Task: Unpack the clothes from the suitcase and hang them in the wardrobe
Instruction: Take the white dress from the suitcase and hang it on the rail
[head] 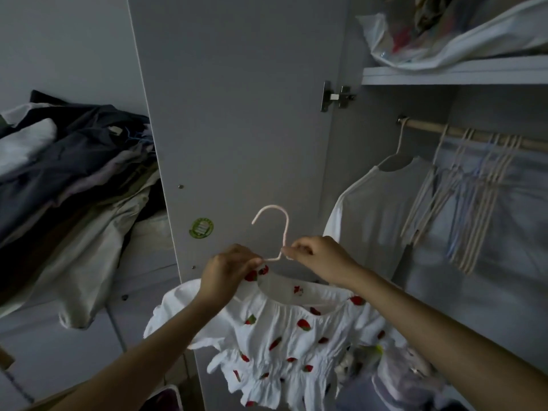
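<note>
both hands, left hand (228, 269) and right hand (314, 256), pinch the thin hanger (274, 229) at its neck; the strawberry top (284, 336) looks light, limp, best carried by the hook.

Dim, greyish light throughout. Open wardrobe door (237, 114), pale grey, standing mid-view as the landmark. On its inner face, low down, a round green sticker (201, 228); at its right edge, a metal hinge (336, 97). Left of the door, a plain pale wall (59, 40) and, below it, a heap of dark and light fabrics (74, 173) piled on a pale unit. Right of the door, a white shelf (453, 75) bearing a bulky plastic bag (444, 34). Beneath that shelf, a wooden rail (474, 134) running rightward.
</note>
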